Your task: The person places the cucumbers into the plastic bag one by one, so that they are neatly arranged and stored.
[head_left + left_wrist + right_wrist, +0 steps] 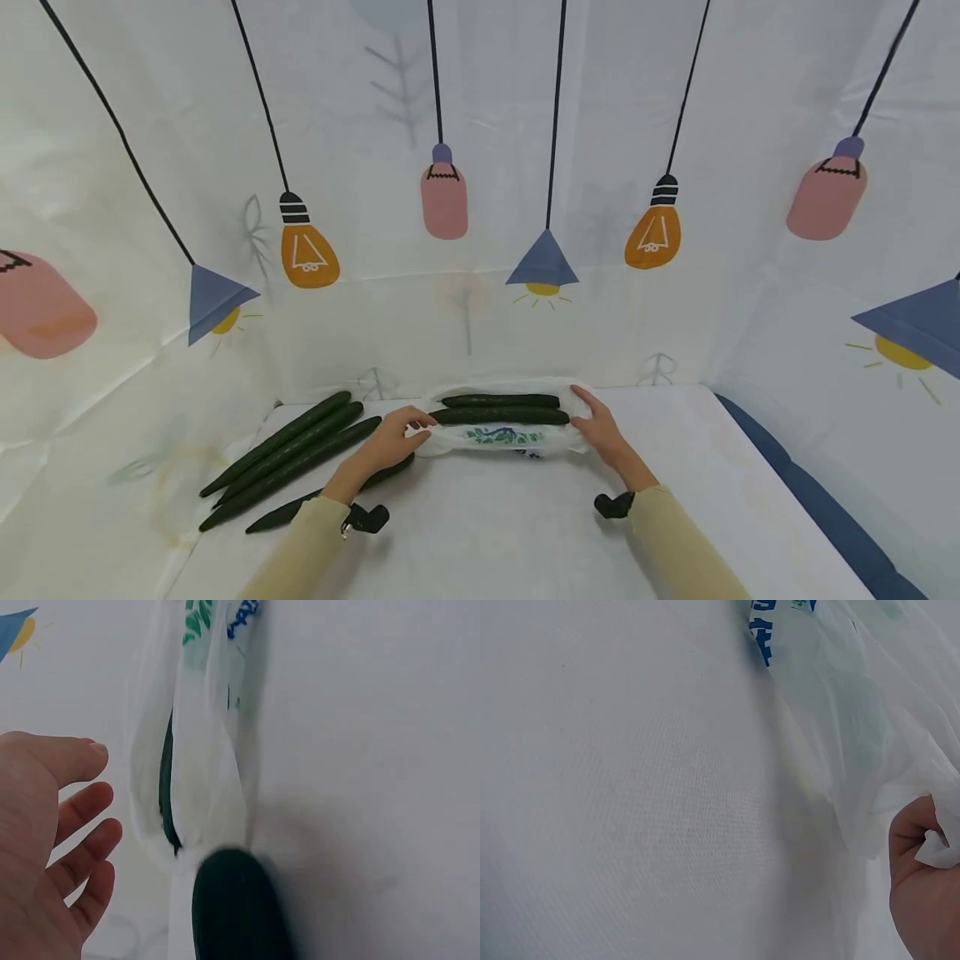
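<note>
Two dark green cucumbers lie side by side on a white translucent plastic bag with green and blue print. At its left end is my left hand, fingers loosely bent; the left wrist view shows the hand holding nothing, just beside the bag. My right hand is at the opposite end, fingers spread along the bag's edge. In the right wrist view, the right hand pinches a crumpled bit of the bag. Its fingertips are partly hidden by the plastic.
Three cucumbers lie slanted together on the left of the white table. Another cucumber passes beneath the left forearm; its tip looms close in the left wrist view. A patterned white curtain stands behind the table.
</note>
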A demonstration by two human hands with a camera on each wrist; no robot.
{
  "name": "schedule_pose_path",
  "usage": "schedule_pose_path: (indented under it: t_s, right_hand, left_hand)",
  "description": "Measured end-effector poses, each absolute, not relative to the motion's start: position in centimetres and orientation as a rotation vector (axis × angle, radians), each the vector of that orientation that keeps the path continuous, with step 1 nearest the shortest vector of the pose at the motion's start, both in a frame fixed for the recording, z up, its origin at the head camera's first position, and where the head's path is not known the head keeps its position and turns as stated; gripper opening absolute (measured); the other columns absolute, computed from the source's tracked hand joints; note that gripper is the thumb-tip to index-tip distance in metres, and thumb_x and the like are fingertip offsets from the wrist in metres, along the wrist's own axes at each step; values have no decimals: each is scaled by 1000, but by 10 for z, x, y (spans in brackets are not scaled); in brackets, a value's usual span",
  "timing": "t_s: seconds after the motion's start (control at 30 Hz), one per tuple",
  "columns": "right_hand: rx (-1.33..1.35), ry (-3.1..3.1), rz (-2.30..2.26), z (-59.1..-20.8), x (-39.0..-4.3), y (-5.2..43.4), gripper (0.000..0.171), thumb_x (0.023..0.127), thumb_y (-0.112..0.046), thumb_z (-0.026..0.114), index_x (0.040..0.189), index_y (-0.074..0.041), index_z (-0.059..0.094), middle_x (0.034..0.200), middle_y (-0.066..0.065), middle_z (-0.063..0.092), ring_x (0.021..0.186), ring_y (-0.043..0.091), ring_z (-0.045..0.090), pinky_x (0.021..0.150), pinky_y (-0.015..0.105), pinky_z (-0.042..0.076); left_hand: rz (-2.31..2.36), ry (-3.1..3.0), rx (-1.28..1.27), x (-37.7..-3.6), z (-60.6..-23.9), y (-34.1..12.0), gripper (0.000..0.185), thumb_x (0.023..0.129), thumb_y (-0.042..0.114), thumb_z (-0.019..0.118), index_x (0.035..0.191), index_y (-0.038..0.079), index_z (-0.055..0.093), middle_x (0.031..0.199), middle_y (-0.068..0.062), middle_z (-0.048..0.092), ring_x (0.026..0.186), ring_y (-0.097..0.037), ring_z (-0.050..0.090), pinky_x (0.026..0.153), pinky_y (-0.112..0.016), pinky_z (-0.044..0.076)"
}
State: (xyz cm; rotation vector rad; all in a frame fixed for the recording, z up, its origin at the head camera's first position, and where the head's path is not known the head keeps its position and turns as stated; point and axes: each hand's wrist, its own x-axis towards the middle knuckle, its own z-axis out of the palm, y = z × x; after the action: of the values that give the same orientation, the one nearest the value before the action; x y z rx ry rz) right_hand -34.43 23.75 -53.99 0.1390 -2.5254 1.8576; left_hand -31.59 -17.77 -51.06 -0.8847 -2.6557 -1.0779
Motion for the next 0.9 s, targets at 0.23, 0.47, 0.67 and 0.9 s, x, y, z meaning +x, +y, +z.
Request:
schedule_pose_path:
  t_s: [0.23, 0.47, 0.67, 0.9]
  right_hand:
    - [136, -2550, 1877, -540, -341, 239, 73, 91, -7, 67, 153, -11, 30, 158, 16, 18, 143, 36, 15, 111, 56, 20]
    - [162, -2610, 1828, -539, -339, 239, 88, 85, -23, 78, 155, -14, 26, 159, 15, 16, 145, 37, 9, 112, 58, 14]
    - [175, -2644, 1811, -542, -336, 231, 95, 82, -24, 81, 156, -14, 22, 159, 16, 14, 144, 38, 9, 112, 58, 15]
    - [165, -2683, 1790, -544, -328, 227, 97, 80, -24, 82, 156, -13, 22, 159, 17, 14, 144, 39, 10, 111, 59, 14]
  left_hand:
    - [-1063, -2672, -849, -293, -514, -224, 18, 91, 8, 68, 109, 4, 69, 102, -6, 66, 90, -19, 60, 76, -43, 50]
    - [-1080, -2684, -771, -270, -527, -260, 19, 91, 9, 69, 110, 3, 69, 104, -8, 65, 91, -25, 60, 76, -42, 51]
    - [-1021, -2650, -686, -254, -542, -283, 25, 87, 8, 73, 111, 5, 69, 104, -10, 62, 92, -32, 59, 75, -48, 50]
    - [-1021, -2699, -627, -240, -557, -301, 33, 84, 16, 78, 115, 12, 70, 105, -2, 61, 94, -27, 61, 80, -44, 52]
